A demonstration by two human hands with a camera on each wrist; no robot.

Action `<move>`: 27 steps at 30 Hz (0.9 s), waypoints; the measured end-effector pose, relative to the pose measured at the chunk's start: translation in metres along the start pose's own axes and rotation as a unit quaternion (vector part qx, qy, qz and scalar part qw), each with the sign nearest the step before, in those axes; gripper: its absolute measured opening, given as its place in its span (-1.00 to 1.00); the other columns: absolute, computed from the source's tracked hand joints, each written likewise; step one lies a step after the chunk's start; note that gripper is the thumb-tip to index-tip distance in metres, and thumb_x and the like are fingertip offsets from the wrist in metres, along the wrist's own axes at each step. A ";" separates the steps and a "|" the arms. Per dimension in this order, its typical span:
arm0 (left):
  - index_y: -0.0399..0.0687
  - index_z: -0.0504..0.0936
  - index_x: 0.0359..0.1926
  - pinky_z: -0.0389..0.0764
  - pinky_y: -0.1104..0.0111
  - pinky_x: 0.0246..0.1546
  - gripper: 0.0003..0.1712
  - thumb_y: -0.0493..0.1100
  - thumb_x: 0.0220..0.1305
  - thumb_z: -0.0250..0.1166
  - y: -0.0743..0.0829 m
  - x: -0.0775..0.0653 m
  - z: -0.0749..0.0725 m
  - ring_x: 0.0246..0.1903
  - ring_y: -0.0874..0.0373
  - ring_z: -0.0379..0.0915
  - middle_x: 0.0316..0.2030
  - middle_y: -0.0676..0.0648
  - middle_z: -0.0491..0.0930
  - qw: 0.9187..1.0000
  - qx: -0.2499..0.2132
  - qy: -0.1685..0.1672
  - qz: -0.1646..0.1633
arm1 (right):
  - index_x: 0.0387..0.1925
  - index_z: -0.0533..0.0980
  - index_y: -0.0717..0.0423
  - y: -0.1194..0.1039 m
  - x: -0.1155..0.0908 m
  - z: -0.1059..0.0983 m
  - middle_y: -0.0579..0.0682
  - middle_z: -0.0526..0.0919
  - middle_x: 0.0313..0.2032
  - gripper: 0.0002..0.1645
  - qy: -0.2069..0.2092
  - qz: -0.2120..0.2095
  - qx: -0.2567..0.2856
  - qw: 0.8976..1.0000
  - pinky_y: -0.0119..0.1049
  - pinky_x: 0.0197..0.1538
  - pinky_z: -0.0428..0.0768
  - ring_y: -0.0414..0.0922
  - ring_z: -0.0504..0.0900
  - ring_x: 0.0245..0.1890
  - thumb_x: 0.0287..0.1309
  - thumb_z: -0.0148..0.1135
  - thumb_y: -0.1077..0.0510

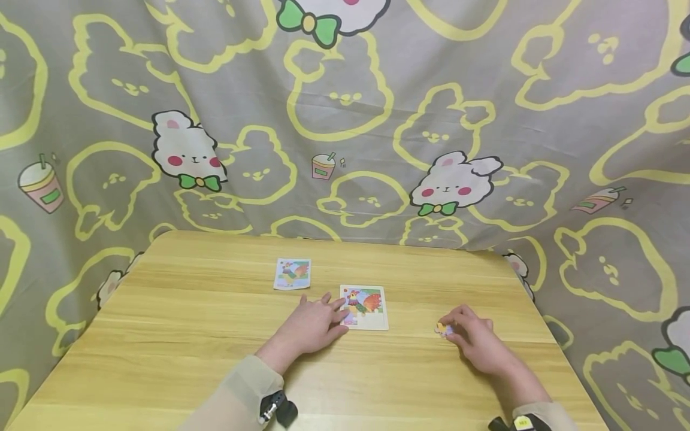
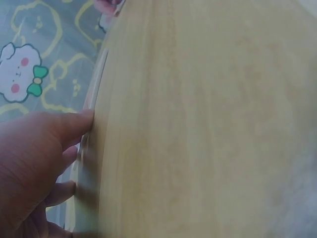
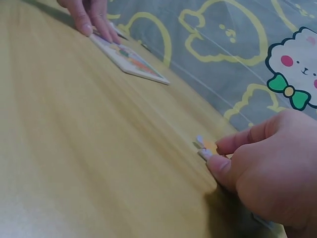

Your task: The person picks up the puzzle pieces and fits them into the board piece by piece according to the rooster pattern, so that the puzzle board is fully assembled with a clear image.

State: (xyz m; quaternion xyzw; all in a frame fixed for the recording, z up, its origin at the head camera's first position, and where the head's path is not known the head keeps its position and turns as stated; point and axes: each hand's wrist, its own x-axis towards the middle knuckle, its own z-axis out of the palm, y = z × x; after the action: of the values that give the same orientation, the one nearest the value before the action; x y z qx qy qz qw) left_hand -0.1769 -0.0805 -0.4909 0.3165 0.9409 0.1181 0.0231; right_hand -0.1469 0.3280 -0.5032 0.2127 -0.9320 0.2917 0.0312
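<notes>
A small square jigsaw puzzle point(image 1: 372, 322) with a white frame and a rooster picture lies mid-table, its lower part bare in places. My left hand point(image 1: 315, 326) rests at its left edge, fingers spread and fingertips on the frame. To the right, my right hand point(image 1: 474, 338) pinches a yellow and lilac puzzle piece point(image 1: 443, 328) between thumb and fingers, close over the table. The right wrist view shows an orange and lilac patch on that puzzle piece point(image 3: 209, 147), the rest covered by the fingers.
A paper card point(image 1: 293, 274) with the same rooster picture lies behind and left of the puzzle. Under my right palm the edge of another flat piece point(image 3: 262, 220) shows. A patterned curtain point(image 1: 345, 149) hangs around the wooden table point(image 1: 215, 335).
</notes>
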 end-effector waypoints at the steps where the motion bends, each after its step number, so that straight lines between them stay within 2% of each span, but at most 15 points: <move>1: 0.07 0.66 0.38 0.27 -0.54 0.21 -0.47 0.17 0.57 0.21 0.000 0.000 0.000 0.45 -0.26 0.31 0.46 -0.04 0.46 1.000 -0.001 0.000 0.000 | 0.04 0.66 0.04 0.000 0.000 0.001 -0.13 0.55 -0.05 -0.62 0.005 -0.006 -0.007 1.000 -0.04 -0.03 0.13 -0.15 0.61 -0.08 0.23 0.42 0.40; 8: 0.07 0.66 0.38 0.27 -0.54 0.21 -0.48 0.17 0.58 0.20 0.000 0.001 -0.001 0.45 -0.27 0.32 0.45 -0.04 0.47 1.000 0.001 0.002 0.001 | 0.10 0.65 0.07 0.001 -0.002 0.004 -0.19 0.54 -0.05 -0.64 0.014 -0.010 -0.035 0.999 0.02 0.02 0.18 -0.18 0.59 -0.06 0.32 0.38 0.36; 14: 0.07 0.66 0.38 0.26 -0.54 0.22 -0.47 0.17 0.57 0.21 0.001 0.001 0.000 0.45 -0.27 0.31 0.46 -0.04 0.46 1.000 -0.002 -0.002 -0.002 | 0.12 0.63 0.10 -0.002 -0.001 0.004 -0.17 0.53 -0.03 -0.67 0.010 -0.012 -0.041 0.999 0.02 0.05 0.18 -0.11 0.62 0.00 0.37 0.35 0.32; 20: 0.06 0.66 0.38 0.26 -0.54 0.22 -0.47 0.16 0.58 0.21 0.002 0.001 0.000 0.46 -0.27 0.31 0.46 -0.04 0.46 1.000 -0.004 -0.004 -0.002 | 0.13 0.57 0.12 -0.012 0.005 0.002 -0.08 0.62 0.03 -0.66 0.019 -0.043 -0.032 0.998 -0.03 0.03 0.17 -0.03 0.64 0.02 0.37 0.33 0.33; 27: 0.07 0.65 0.39 0.25 -0.53 0.23 -0.47 0.17 0.58 0.20 0.001 0.000 0.000 0.46 -0.26 0.30 0.46 -0.04 0.45 1.000 -0.005 -0.006 -0.004 | 0.18 0.54 0.16 -0.027 0.017 0.005 -0.06 0.62 0.02 -0.66 0.016 -0.061 -0.013 0.998 -0.06 0.01 0.14 -0.13 0.63 -0.04 0.42 0.27 0.34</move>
State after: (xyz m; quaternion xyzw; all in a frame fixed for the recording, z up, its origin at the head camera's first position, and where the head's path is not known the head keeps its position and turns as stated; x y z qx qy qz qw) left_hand -0.1759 -0.0800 -0.4906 0.3127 0.9416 0.1210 0.0305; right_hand -0.1508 0.2984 -0.4900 0.2642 -0.9203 0.2806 0.0668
